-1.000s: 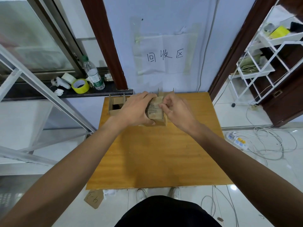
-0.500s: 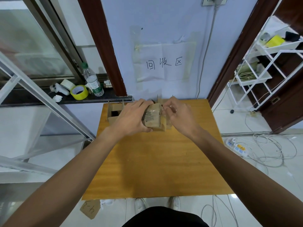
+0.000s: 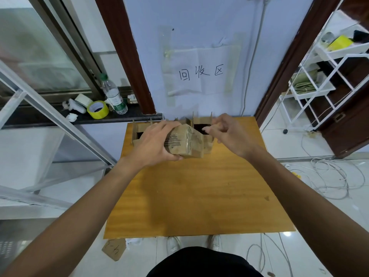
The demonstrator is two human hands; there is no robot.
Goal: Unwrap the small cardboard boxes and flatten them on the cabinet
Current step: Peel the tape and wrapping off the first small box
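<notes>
**Small taped box braced for peeling at the back of the cabinet**

The left hand [image 3: 157, 142] wrapped around the small brown cardboard box bound in clear tape [image 3: 186, 143], holding it tilted at the far end of the orange-yellow wooden cabinet top [image 3: 199, 196], likely to brace it against a pull. The right hand [image 3: 229, 134] hovered just beside its far corner, thumb and forefinger pinched narrow. Whether a tape end lay between them could not be told. Opened brown cardboard boxes [image 3: 202, 120] stood behind, not yet flattened.
</notes>
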